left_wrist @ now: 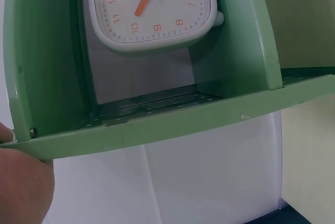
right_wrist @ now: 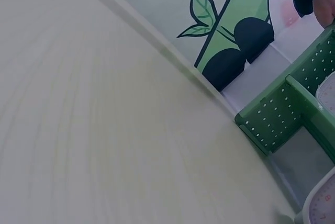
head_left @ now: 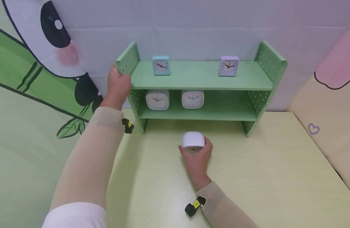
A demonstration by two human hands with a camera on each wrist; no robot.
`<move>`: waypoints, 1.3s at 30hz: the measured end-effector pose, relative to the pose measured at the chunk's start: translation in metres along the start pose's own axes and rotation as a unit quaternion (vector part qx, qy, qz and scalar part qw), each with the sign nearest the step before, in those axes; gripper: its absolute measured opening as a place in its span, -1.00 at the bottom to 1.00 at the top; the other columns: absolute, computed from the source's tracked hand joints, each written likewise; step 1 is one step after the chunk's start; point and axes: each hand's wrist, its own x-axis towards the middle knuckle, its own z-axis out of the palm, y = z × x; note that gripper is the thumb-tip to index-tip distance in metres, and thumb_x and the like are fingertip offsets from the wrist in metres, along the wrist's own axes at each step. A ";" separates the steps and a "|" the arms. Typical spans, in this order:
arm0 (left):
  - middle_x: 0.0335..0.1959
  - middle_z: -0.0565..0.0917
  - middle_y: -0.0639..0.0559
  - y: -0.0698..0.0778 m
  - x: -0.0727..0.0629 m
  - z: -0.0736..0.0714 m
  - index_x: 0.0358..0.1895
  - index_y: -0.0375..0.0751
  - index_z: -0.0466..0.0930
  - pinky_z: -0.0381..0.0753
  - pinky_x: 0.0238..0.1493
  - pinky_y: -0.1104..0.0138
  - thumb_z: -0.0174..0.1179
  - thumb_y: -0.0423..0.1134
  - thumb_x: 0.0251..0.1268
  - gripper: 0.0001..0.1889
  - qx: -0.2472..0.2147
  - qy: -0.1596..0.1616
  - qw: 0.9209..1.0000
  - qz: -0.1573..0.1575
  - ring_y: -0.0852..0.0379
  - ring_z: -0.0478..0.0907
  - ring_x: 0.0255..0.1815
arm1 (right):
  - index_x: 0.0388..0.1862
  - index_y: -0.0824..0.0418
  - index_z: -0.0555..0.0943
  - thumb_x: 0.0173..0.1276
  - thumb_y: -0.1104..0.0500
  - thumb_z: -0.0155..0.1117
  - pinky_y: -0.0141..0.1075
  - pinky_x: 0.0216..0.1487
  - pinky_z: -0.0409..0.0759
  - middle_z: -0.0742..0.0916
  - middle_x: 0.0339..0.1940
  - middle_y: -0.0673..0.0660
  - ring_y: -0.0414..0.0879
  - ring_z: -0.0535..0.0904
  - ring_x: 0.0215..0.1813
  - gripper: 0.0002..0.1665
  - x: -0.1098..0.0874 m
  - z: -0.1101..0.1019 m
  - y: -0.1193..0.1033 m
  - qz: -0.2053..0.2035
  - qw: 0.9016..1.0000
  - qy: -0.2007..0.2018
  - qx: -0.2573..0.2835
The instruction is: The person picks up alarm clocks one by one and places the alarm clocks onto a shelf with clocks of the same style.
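A green two-tier shelf (head_left: 203, 83) stands against the wall at the back of the table. My left hand (head_left: 118, 85) grips the shelf's upper left side panel, thumb on the near side; the left wrist view shows that thumb (left_wrist: 23, 187) at the panel's edge. In front of the shelf, low over the table, my right hand (head_left: 197, 161) holds a white alarm clock (head_left: 193, 138) between thumb and fingers. Its face tips down toward me, and part of its dial (right_wrist: 323, 208) shows in the right wrist view. Whether it touches the table, I cannot tell.
On the top tier stand a turquoise clock (head_left: 161, 65) and a lilac clock (head_left: 228, 66). Two white clocks, one at the left (head_left: 157, 100) and one near the middle (head_left: 192, 99), sit on the lower tier. A pale wood table (head_left: 277, 177) spreads below; patterned cloth lines the walls.
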 end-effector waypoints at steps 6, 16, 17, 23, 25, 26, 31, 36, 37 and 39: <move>0.44 0.43 -0.03 -0.002 0.000 0.001 0.55 0.09 0.22 0.30 0.43 0.16 -0.21 -0.46 0.42 -0.34 0.001 0.000 1.000 0.003 0.05 0.34 0.37 | 0.50 0.13 0.19 -0.13 -0.10 0.79 0.04 0.27 0.40 0.39 0.37 0.17 0.12 0.39 0.26 0.31 0.003 -0.002 0.001 0.005 1.000 0.000 0.006; 0.44 0.43 -0.03 -0.001 0.001 0.001 0.55 0.07 0.21 0.29 0.44 0.17 -0.21 -0.47 0.43 -0.35 0.000 -0.002 1.000 0.004 0.06 0.34 0.38 | 0.50 0.12 0.17 -0.07 -0.12 0.77 0.07 0.28 0.37 0.37 0.37 0.16 0.12 0.37 0.28 0.29 0.005 -0.007 -0.005 -0.005 1.000 0.000 0.010; 0.45 0.42 -0.02 -0.001 0.001 0.001 0.55 0.08 0.21 0.29 0.44 0.17 -0.21 -0.47 0.43 -0.35 -0.001 -0.002 1.000 0.002 0.06 0.34 0.39 | 0.50 0.12 0.17 -0.06 -0.11 0.77 0.07 0.29 0.37 0.37 0.37 0.16 0.12 0.37 0.28 0.29 0.006 -0.008 -0.006 -0.005 1.000 0.000 0.012; 0.46 0.41 -0.01 -0.001 0.001 -0.001 0.56 0.11 0.20 0.28 0.45 0.16 -0.20 -0.44 0.44 -0.35 -0.003 -0.002 1.000 -0.006 0.07 0.33 0.39 | 0.51 0.15 0.15 -0.04 -0.09 0.76 0.06 0.31 0.34 0.34 0.39 0.17 0.13 0.34 0.30 0.29 0.015 -0.020 -0.016 -0.003 1.000 0.004 0.025; 0.46 0.41 0.00 -0.001 0.001 -0.002 0.55 0.13 0.20 0.28 0.45 0.15 -0.20 -0.44 0.44 -0.34 -0.002 -0.002 1.000 -0.008 0.07 0.33 0.39 | 0.51 0.17 0.15 -0.03 -0.07 0.76 0.06 0.32 0.34 0.33 0.39 0.18 0.13 0.34 0.30 0.28 0.019 -0.024 -0.019 -0.006 0.999 0.006 0.031; 0.46 0.41 0.01 -0.002 0.002 -0.002 0.55 0.14 0.20 0.29 0.45 0.14 -0.20 -0.44 0.45 -0.34 -0.001 -0.002 1.000 -0.009 0.07 0.34 0.40 | 0.52 0.19 0.14 -0.02 -0.05 0.76 0.05 0.32 0.34 0.33 0.39 0.19 0.12 0.33 0.31 0.28 0.021 -0.027 -0.021 -0.007 0.999 0.006 0.033; 0.44 0.43 -0.01 -0.003 0.002 -0.003 0.54 0.13 0.22 0.31 0.43 0.14 -0.20 -0.45 0.44 -0.35 0.004 -0.001 1.000 -0.007 0.06 0.35 0.37 | 0.52 0.20 0.13 0.01 -0.01 0.74 0.03 0.34 0.32 0.32 0.41 0.20 0.12 0.32 0.33 0.26 0.030 -0.041 -0.031 -0.004 0.999 0.004 0.043; 0.44 0.43 -0.01 -0.002 0.001 -0.002 0.54 0.13 0.23 0.31 0.43 0.14 -0.19 -0.46 0.42 -0.34 0.005 -0.003 1.000 0.000 0.05 0.34 0.38 | 0.55 0.16 0.08 0.04 -0.02 0.72 0.03 0.34 0.33 0.28 0.44 0.17 0.09 0.30 0.34 0.28 0.042 -0.060 -0.042 0.005 0.999 -0.018 0.051; 0.44 0.43 -0.01 -0.001 0.001 -0.001 0.54 0.12 0.23 0.30 0.44 0.15 -0.19 -0.47 0.42 -0.34 0.003 -0.003 1.000 0.001 0.05 0.34 0.38 | 0.55 0.15 0.08 0.05 -0.02 0.72 0.03 0.34 0.34 0.27 0.45 0.17 0.09 0.30 0.34 0.27 0.045 -0.064 -0.044 0.006 0.998 -0.023 0.052; 0.45 0.42 -0.01 -0.001 0.001 -0.001 0.54 0.11 0.23 0.30 0.45 0.15 -0.20 -0.48 0.41 -0.33 0.002 -0.004 1.000 0.005 0.05 0.34 0.40 | 0.55 0.14 0.07 0.06 -0.03 0.71 0.02 0.33 0.36 0.26 0.46 0.16 0.08 0.29 0.35 0.27 0.051 -0.070 -0.049 0.004 0.998 -0.032 0.052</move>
